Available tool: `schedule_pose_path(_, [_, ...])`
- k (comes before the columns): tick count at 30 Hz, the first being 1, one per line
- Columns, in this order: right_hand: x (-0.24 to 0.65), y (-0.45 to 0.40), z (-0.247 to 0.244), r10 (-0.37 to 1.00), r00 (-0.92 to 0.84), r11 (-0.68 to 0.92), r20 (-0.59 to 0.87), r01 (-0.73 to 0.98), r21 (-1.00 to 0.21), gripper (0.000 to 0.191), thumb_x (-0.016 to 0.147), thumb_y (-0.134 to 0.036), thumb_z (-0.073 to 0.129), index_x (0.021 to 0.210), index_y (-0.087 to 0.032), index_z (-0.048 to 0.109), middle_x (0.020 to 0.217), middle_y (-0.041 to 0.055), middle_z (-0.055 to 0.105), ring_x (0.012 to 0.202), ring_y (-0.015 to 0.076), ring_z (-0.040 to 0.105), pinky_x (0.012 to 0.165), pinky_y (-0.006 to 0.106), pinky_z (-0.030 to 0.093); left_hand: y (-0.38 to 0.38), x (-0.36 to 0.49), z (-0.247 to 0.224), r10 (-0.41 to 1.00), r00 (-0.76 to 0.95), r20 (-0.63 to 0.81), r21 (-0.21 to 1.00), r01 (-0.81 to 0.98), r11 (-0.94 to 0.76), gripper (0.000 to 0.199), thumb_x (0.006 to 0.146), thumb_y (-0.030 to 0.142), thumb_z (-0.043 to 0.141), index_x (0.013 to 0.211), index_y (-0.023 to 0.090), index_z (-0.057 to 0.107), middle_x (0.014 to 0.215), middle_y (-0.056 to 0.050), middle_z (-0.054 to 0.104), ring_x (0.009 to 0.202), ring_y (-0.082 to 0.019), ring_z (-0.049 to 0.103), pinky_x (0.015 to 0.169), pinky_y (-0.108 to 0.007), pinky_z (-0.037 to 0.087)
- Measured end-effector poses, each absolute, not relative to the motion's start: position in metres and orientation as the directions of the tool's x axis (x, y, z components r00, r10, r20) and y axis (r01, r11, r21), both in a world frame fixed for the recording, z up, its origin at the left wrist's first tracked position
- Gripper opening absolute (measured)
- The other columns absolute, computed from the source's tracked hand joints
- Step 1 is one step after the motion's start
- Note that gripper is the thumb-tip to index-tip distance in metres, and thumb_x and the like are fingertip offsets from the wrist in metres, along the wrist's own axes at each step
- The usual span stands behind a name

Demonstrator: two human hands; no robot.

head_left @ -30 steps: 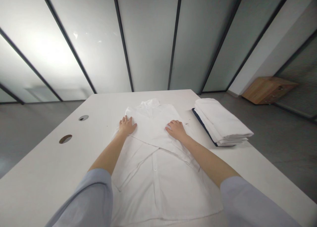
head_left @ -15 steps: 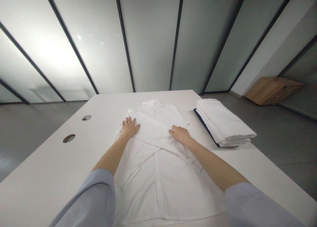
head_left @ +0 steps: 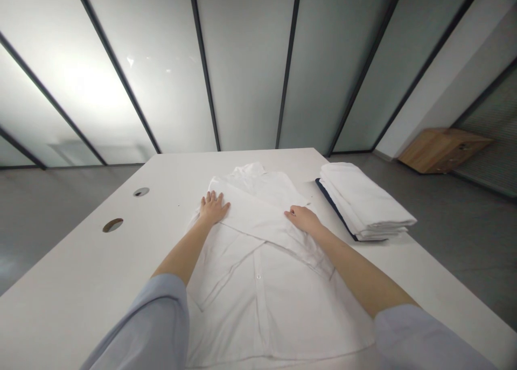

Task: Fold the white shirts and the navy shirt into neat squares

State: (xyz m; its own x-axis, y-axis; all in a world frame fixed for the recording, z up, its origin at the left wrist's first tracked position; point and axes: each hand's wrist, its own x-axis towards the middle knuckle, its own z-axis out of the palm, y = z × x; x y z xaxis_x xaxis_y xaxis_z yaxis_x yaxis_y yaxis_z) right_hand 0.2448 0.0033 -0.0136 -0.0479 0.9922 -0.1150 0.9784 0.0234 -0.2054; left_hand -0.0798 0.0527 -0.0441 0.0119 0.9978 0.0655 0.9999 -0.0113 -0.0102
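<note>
White shirt (head_left: 258, 289) lies flat on the surface (head_left: 81, 251), long axis 12 to 6 o'clock, collar at 12, lower edge hard to make out at frame bottom. Left hand (head_left: 213, 208) rests fingers spread; right hand (head_left: 302, 220) fingers together, both flat on the shirt, no pinch. Folded stack (head_left: 363, 203) at 2 o'clock, nearer the right hand.

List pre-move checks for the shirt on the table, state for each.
1. Left hand flat on the white shirt, fingers spread: ok.
2. Right hand resting on the folded band, not gripping: ok.
3. Band smooth near the right hand: not ok, creased.
4. Collar uncovered by the hands: ok.
5. Placket button fastened: cannot tell.
6. Folded white stack apart from the shirt: ok.
</note>
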Motion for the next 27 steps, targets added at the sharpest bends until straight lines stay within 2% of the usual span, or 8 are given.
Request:
schedule_pose_path(4, [0.252, 0.004, -0.018, 0.993, -0.026, -0.003, -0.119, 0.971, -0.239, 0.034, 0.093, -0.041, 0.041, 0.092, -0.018, 0.066, 0.095, 0.0099, 0.071, 0.088, 0.0213, 0.063, 0.064, 0.026, 0.036, 0.051, -0.079, -0.043, 0.997, 0.011, 0.081, 0.008, 1.0, -0.012, 0.068, 0.091, 0.056, 0.028, 0.146, 0.016, 0.032, 0.155, -0.016, 0.024, 0.143, -0.031, 0.017, 0.112, -0.048, 0.022])
schedule_pose_path(7, [0.256, 0.004, -0.02, 0.991, -0.015, -0.02, -0.131, 0.964, -0.265, 0.035, 0.093, -0.04, 0.039, 0.092, -0.018, 0.066, 0.096, 0.01, 0.07, 0.089, 0.0211, 0.062, 0.064, 0.026, 0.036, 0.049, -0.083, -0.039, 0.994, -0.015, 0.105, 0.074, 0.997, 0.007, 0.065, 0.09, 0.049, 0.031, 0.146, 0.015, 0.032, 0.155, -0.014, 0.025, 0.142, -0.03, 0.023, 0.109, -0.045, 0.029])
schedule_pose_path(12, [0.259, 0.007, -0.024, 0.987, -0.023, -0.025, -0.157, 0.955, -0.296, 0.032, 0.091, -0.033, 0.039, 0.088, -0.017, 0.067, 0.092, 0.0091, 0.07, 0.084, 0.0188, 0.061, 0.063, 0.025, 0.034, 0.045, -0.103, -0.031, 0.988, -0.072, 0.136, 0.201, 0.979, 0.044, 0.059, 0.086, 0.031, 0.034, 0.144, 0.016, 0.033, 0.149, -0.009, 0.038, 0.133, -0.024, 0.038, 0.107, -0.037, 0.035])
schedule_pose_path(15, [0.26, 0.009, -0.026, 0.989, -0.024, -0.021, -0.143, 0.952, -0.306, 0.03, 0.09, -0.031, 0.041, 0.085, -0.016, 0.066, 0.089, 0.0086, 0.07, 0.082, 0.0183, 0.06, 0.062, 0.024, 0.034, 0.043, -0.118, -0.03, 0.991, -0.06, 0.117, 0.223, 0.974, 0.032, 0.062, 0.082, 0.029, 0.04, 0.142, 0.015, 0.035, 0.146, -0.01, 0.042, 0.131, -0.024, 0.041, 0.106, -0.036, 0.035])
schedule_pose_path(18, [0.264, 0.011, -0.028, 0.989, -0.027, -0.025, -0.145, 0.937, -0.349, 0.033, 0.091, -0.038, 0.041, 0.083, -0.017, 0.065, 0.089, 0.009, 0.07, 0.082, 0.0191, 0.06, 0.063, 0.025, 0.035, 0.043, -0.13, -0.031, 0.995, -0.009, 0.095, 0.23, 0.973, -0.013, 0.07, 0.075, 0.029, 0.051, 0.14, 0.012, 0.037, 0.138, -0.013, 0.05, 0.126, -0.025, 0.046, 0.106, -0.035, 0.036])
schedule_pose_path(22, [0.277, 0.009, -0.025, 0.969, -0.116, 0.013, -0.219, 0.908, -0.419, 0.034, 0.087, -0.045, 0.049, 0.078, -0.016, 0.065, 0.089, 0.0104, 0.069, 0.083, 0.021, 0.061, 0.067, 0.025, 0.038, 0.044, -0.142, -0.029, 0.999, -0.033, 0.02, 0.28, 0.96, 0.026, 0.06, 0.073, 0.03, 0.054, 0.13, 0.012, 0.049, 0.119, -0.011, 0.063, 0.111, -0.024, 0.058, 0.098, -0.032, 0.043])
schedule_pose_path(25, [0.289, 0.004, -0.018, 0.949, -0.192, 0.051, -0.25, 0.876, -0.48, 0.021, 0.08, -0.035, 0.056, 0.076, -0.016, 0.064, 0.088, 0.0079, 0.069, 0.084, 0.0209, 0.06, 0.07, 0.025, 0.039, 0.046, -0.15, -0.025, 0.997, -0.009, -0.082, 0.338, 0.941, 0.036, 0.052, 0.071, 0.026, 0.055, 0.122, 0.017, 0.055, 0.113, -0.007, 0.066, 0.104, -0.022, 0.062, 0.091, -0.029, 0.047])
schedule_pose_path(27, [0.295, 0.0, -0.014, 0.954, -0.171, 0.013, -0.247, 0.846, -0.534, 0.015, 0.077, -0.029, 0.057, 0.076, -0.016, 0.064, 0.086, 0.0057, 0.068, 0.083, 0.0201, 0.06, 0.07, 0.025, 0.04, 0.048, -0.154, -0.022, 0.988, 0.054, -0.147, 0.396, 0.918, 0.009, 0.057, 0.068, 0.022, 0.057, 0.125, 0.017, 0.053, 0.115, -0.007, 0.066, 0.104, -0.021, 0.063, 0.089, -0.027, 0.048])
